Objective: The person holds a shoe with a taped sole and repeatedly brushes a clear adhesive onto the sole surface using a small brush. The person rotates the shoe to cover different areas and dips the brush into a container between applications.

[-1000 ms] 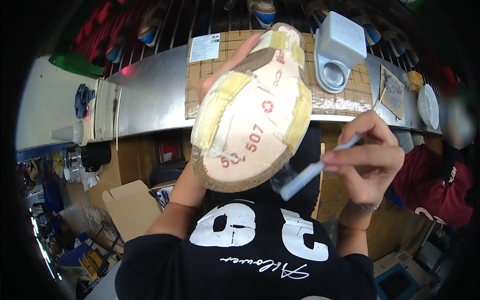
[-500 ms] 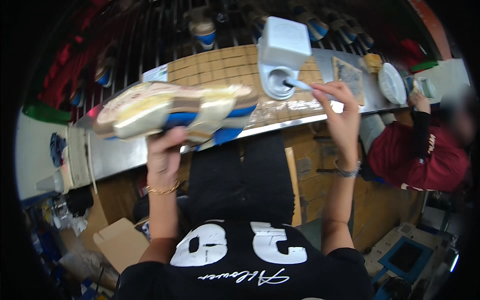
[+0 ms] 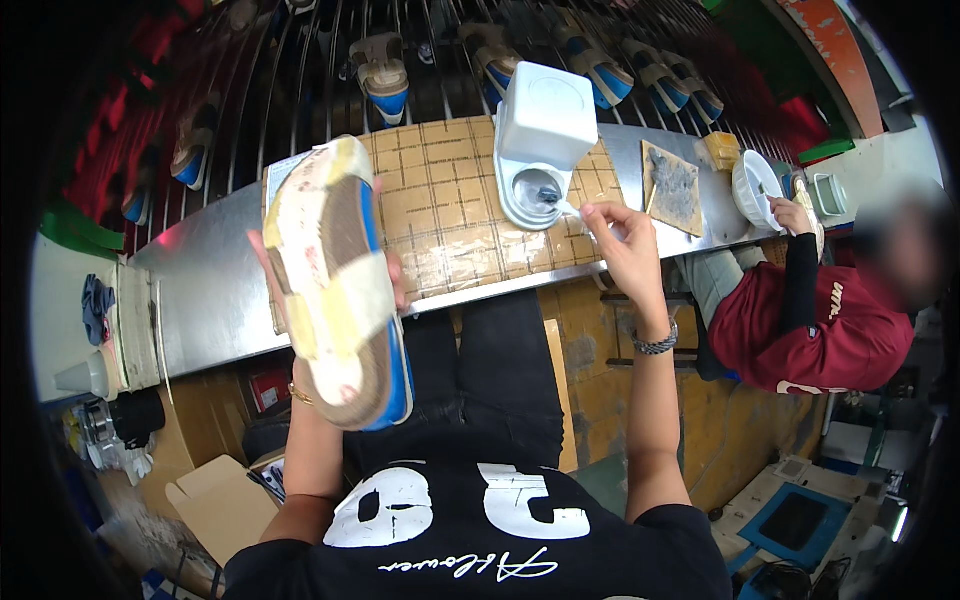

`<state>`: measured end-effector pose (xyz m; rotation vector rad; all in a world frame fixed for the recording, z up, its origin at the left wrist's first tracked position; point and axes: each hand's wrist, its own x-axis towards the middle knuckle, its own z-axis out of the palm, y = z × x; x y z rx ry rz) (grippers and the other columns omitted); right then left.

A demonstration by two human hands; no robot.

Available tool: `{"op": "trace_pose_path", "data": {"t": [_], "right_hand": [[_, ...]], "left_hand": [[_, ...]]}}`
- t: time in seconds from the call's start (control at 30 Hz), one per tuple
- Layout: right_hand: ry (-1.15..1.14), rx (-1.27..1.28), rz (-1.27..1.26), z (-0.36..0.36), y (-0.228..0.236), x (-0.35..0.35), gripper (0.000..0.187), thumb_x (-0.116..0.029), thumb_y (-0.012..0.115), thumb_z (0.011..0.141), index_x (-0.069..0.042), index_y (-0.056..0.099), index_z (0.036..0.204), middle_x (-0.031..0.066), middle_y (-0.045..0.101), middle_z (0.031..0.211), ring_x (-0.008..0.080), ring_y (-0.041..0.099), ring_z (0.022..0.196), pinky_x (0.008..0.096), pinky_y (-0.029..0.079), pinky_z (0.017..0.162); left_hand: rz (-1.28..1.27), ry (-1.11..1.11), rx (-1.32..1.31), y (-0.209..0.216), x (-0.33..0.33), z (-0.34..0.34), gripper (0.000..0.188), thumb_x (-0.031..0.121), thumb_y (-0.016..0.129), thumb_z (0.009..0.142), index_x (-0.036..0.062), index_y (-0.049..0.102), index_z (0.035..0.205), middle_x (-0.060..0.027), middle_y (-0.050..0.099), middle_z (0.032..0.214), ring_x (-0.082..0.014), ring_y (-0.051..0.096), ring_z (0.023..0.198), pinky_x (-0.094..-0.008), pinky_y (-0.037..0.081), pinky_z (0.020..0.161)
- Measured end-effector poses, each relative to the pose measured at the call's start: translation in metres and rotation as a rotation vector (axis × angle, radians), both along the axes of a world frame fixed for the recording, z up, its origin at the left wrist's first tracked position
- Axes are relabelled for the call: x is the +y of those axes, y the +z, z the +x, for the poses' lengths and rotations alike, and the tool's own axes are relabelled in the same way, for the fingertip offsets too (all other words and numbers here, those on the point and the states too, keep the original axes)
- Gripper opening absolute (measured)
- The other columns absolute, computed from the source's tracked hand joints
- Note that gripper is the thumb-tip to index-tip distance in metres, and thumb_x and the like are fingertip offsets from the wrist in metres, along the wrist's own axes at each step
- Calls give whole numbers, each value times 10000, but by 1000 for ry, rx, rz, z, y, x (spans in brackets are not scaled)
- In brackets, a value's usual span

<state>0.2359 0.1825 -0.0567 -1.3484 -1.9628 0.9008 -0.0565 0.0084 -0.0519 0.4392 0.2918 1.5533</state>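
A shoe sole (image 3: 340,290), tan and cream with a blue edge, is being held up over the steel bench (image 3: 210,290) by the left hand (image 3: 330,300), whose fingers are being kept closed around it from behind. A thin brush (image 3: 565,205) is being pinched by the closed fingers of the right hand (image 3: 620,245), its tip being dipped into the round well of a white glue pot (image 3: 540,145) standing on the brown grid mat (image 3: 450,215). A white bowl (image 3: 750,185) is being touched by a co-worker's hand (image 3: 795,215) at the right

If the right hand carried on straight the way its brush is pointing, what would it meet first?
The right hand points its brush up and leftward into the round well of the white dispenser. The tip looks already at or inside that well, so the dispenser's basin probably comes first, though depth is hard to judge.
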Motion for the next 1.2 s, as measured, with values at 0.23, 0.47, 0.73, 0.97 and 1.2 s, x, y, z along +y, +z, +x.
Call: {"op": "trace_pose_path", "data": {"t": [0.23, 0.47, 0.73, 0.97, 1.2], "right_hand": [[154, 103, 280, -1, 47, -1, 153, -82, 748, 877, -17, 756, 1015, 27, 667, 854, 100, 587, 826, 250, 446, 747], [193, 330, 590, -51, 104, -84, 225, 4, 814, 741, -54, 796, 958, 39, 611, 837, 130, 569, 762, 246, 437, 676], [205, 278, 656, -61, 117, -95, 226, 10, 813, 721, -63, 798, 934, 33, 588, 792, 123, 559, 729, 227, 424, 645], [258, 303, 726, -57, 123, -92, 219, 75, 758, 747, 13, 765, 957, 79, 602, 887, 144, 538, 809, 248, 406, 741], [358, 321, 655, -48, 123, -92, 240, 79, 768, 697, -2, 769, 923, 95, 596, 901, 155, 540, 813, 257, 408, 728]], "left_hand": [[-272, 174, 268, -18, -8, 11, 963, 798, 295, 922, -3, 430, 1438, -220, 619, 1255, -276, 677, 989, -392, 578, 838], [-129, 100, 646, 31, -7, 50, 911, 737, 329, 954, -53, 490, 1378, -186, 642, 1256, -208, 665, 1095, -335, 531, 960], [-21, 141, 787, 38, -11, 54, 933, 759, 394, 899, -102, 608, 1188, -180, 704, 1061, -199, 684, 971, -309, 544, 828], [-10, 183, 803, 35, -18, 57, 908, 752, 482, 850, -93, 613, 1160, -153, 697, 1003, -180, 668, 920, -293, 526, 794], [-29, 177, 802, 44, -19, 56, 897, 738, 481, 850, -94, 614, 1155, -153, 695, 1000, -171, 657, 924, -293, 519, 795]]}}
